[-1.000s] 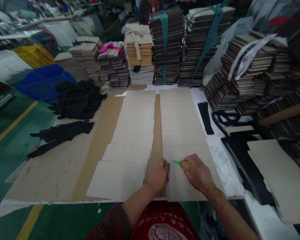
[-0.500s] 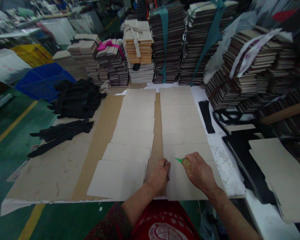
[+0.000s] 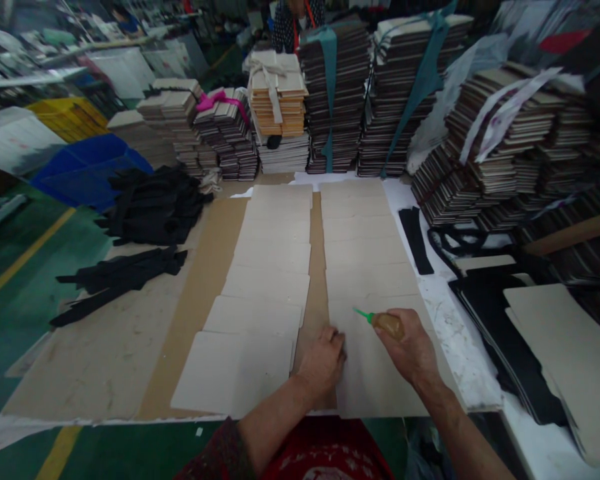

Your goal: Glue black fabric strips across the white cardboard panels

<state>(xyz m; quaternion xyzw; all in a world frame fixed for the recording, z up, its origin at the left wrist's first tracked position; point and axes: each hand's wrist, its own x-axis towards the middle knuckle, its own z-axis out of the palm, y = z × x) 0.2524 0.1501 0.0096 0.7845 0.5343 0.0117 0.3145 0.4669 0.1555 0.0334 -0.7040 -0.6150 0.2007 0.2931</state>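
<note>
Two columns of overlapping pale boards lie on brown card on the table. My right hand [image 3: 413,343] is closed round a small bottle [image 3: 389,325] with a green nozzle, whose tip points left, over the right column [image 3: 370,267]. At the left edge of that column rests my left hand [image 3: 325,360], fingers curled together at the board edge; whether anything is between them is hidden. The left column [image 3: 235,367] lies beside my left forearm.
Black fabric strips [image 3: 153,207] are heaped at the left, near a blue crate [image 3: 87,170]. Tied board stacks [image 3: 335,100] line the back. Black pieces [image 3: 505,333] and loose pale boards [image 3: 570,360] lie at the right. A person [image 3: 293,27] is behind the stacks.
The view has tilted slightly, so the table sits lower in it. My right hand and the bottle have turned a little, with the nozzle slightly farther up the right column.
</note>
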